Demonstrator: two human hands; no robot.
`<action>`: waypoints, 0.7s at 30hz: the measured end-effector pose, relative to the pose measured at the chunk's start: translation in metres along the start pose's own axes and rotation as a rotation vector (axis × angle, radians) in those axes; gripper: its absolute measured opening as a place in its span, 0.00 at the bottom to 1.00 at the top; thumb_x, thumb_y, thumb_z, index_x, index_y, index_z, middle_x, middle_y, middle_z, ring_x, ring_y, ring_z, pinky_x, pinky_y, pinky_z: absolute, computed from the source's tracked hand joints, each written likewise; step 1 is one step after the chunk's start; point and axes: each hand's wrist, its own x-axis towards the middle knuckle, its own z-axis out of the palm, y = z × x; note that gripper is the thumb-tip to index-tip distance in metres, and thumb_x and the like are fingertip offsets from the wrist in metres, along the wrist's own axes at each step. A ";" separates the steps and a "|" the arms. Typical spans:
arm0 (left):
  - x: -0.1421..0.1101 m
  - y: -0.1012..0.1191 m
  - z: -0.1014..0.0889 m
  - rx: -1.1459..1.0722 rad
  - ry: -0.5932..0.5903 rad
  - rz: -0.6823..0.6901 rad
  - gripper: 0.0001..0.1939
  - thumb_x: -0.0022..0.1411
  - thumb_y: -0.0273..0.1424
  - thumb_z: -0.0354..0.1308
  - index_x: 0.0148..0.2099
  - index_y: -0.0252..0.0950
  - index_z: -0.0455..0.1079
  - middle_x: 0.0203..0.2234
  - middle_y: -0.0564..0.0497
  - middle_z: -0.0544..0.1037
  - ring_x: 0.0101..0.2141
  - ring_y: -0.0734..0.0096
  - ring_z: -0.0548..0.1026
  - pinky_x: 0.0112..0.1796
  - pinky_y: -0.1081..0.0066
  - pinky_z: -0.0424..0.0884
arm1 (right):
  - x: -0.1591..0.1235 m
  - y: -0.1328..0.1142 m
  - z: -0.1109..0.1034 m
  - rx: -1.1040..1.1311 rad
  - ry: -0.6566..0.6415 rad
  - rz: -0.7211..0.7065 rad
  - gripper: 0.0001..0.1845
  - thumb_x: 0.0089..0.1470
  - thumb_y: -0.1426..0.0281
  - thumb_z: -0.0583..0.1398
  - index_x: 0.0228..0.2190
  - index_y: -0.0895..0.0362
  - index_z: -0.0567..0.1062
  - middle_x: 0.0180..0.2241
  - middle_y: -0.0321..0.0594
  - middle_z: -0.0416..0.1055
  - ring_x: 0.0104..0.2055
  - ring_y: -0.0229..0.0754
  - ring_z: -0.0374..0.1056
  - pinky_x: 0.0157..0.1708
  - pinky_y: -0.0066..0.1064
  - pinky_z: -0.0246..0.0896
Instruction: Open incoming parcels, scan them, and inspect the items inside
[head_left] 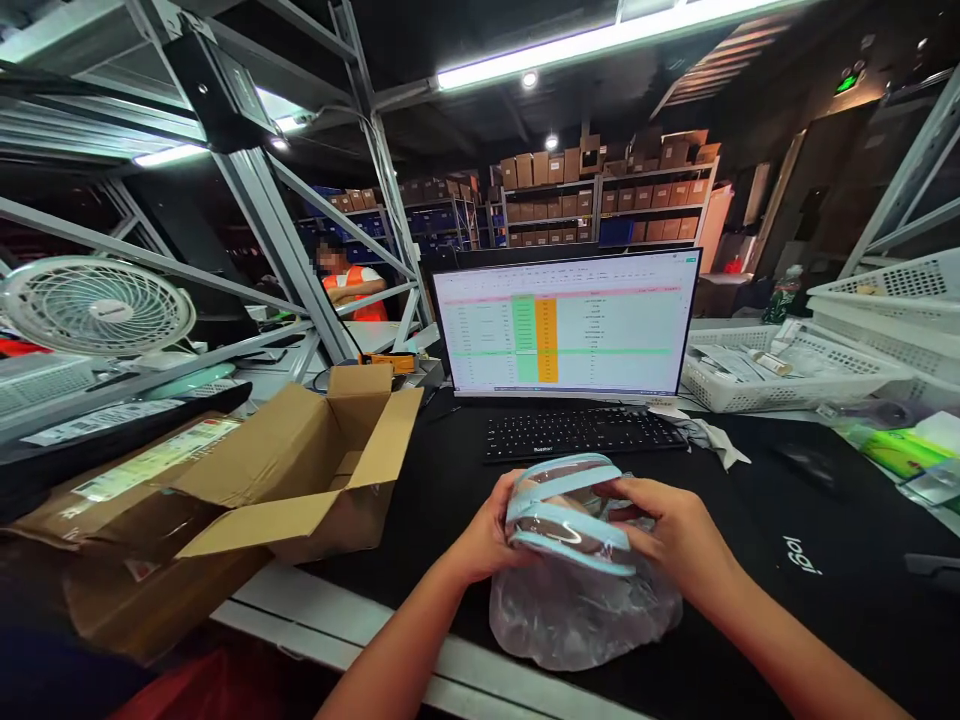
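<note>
Frosted plastic bag (581, 625) lies by the table's (424, 510) front edge. Over its far side, left hand (491, 525) curls around one end of a clear pouch (574, 522) with pale-blue trim; right hand (671, 515) pinches the other end. Step in hand looks like two-handed pouch handling; next move calls for steady hold on both ends. Open carton (337, 520) left, near front edge. Keyboard (585, 432) beyond, then monitor (607, 330) toward back edge.

One left hand (495, 527), one right hand (673, 515), one blue-trimmed clear pouch (571, 520) and one plastic bag (581, 622), near; one keyboard (585, 432) and one monitor (585, 325) beyond; one fan (105, 308), left; one person (358, 284), far left.
</note>
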 end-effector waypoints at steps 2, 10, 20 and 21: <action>0.000 -0.003 -0.002 0.174 -0.003 0.083 0.43 0.45 0.33 0.76 0.60 0.44 0.60 0.52 0.48 0.71 0.50 0.57 0.71 0.51 0.61 0.68 | 0.000 0.000 -0.001 -0.025 -0.079 -0.017 0.20 0.50 0.69 0.67 0.47 0.50 0.79 0.44 0.40 0.78 0.44 0.48 0.73 0.46 0.38 0.71; 0.007 -0.005 0.007 0.473 0.078 0.449 0.28 0.60 0.26 0.62 0.60 0.45 0.58 0.49 0.47 0.67 0.50 0.62 0.70 0.51 0.60 0.68 | -0.007 0.010 0.022 -0.300 -0.082 -0.222 0.27 0.51 0.73 0.67 0.53 0.52 0.71 0.49 0.44 0.72 0.50 0.51 0.68 0.50 0.43 0.65; 0.008 -0.011 0.012 0.556 0.039 0.501 0.33 0.61 0.27 0.64 0.64 0.49 0.54 0.52 0.46 0.64 0.52 0.60 0.69 0.52 0.58 0.69 | 0.001 0.027 0.029 -0.261 -0.070 -0.170 0.12 0.53 0.63 0.70 0.39 0.53 0.79 0.40 0.43 0.77 0.45 0.52 0.71 0.47 0.42 0.65; 0.008 -0.011 0.012 0.560 0.036 0.498 0.34 0.61 0.27 0.64 0.64 0.49 0.54 0.52 0.45 0.64 0.52 0.60 0.69 0.52 0.57 0.69 | 0.001 0.028 0.029 -0.211 -0.091 -0.117 0.12 0.54 0.62 0.68 0.41 0.52 0.79 0.42 0.44 0.77 0.46 0.52 0.71 0.48 0.42 0.64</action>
